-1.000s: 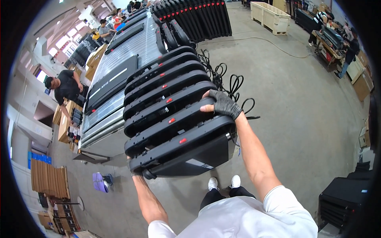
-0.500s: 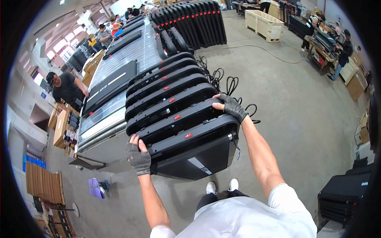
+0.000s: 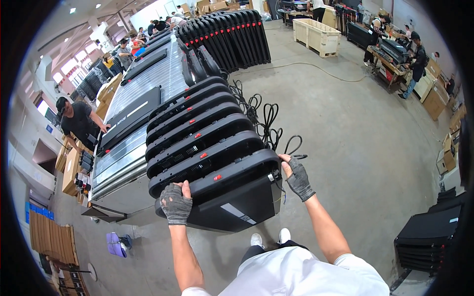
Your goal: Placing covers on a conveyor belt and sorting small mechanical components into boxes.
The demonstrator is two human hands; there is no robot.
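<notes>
Several flat black treadmills stand on edge in a row in front of me, each with a red switch on its upper rim. My left hand (image 3: 176,203), in a grey fingerless glove, grips the left end of the nearest treadmill (image 3: 237,173), thumb over its upper rim. At that treadmill's right end, my right hand (image 3: 297,178), gloved alike, has its fingers and thumb closed on the corner. A pale label (image 3: 238,213) shows on the broad side facing me. The fingertips of both hands are partly hidden behind the rim.
Black looped cords (image 3: 269,123) hang at the row's right side. A roller conveyor (image 3: 118,160) runs along the left, with a flat treadmill (image 3: 129,118) on it and a co-worker (image 3: 79,121) beside it. A wooden crate (image 3: 316,37) stands far off; stacked black units (image 3: 427,232) sit at right.
Both hands have come back from the second treadmill to the ends of the nearest one. The row appears lower and further left in the view.
</notes>
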